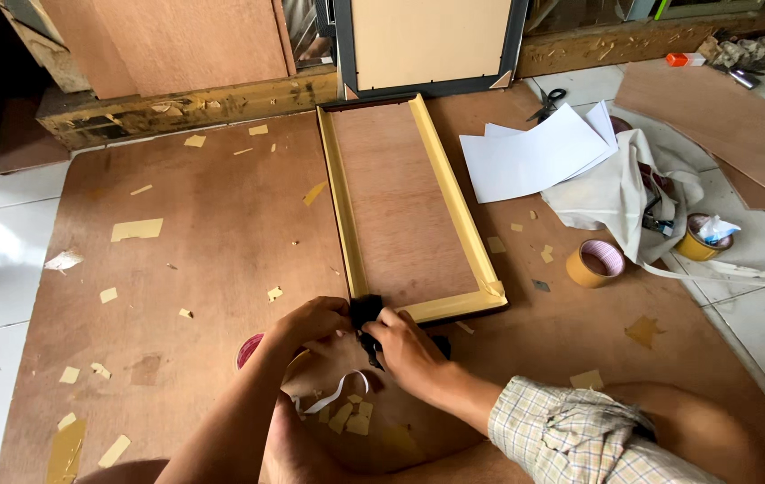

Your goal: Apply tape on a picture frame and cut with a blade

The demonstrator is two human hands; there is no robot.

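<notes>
A long rectangular picture frame (454,202) with yellow-taped rails lies face down on a brown plywood sheet (212,242). At its near left corner my left hand (315,323) and my right hand (409,351) meet, both pinching a small black object (366,314) pressed against the frame's corner. What the black object is I cannot tell. A white strip (333,394) curls on the board just below my hands. A pink-rimmed round thing (249,350) peeks out under my left forearm.
White paper sheets (530,152) and a white cloth bag (620,193) lie right of the frame. Two tape rolls (594,263) (702,242) sit beyond it, scissors (547,104) at the back. Another framed board (427,45) leans against the far ledge. Tape scraps litter the plywood.
</notes>
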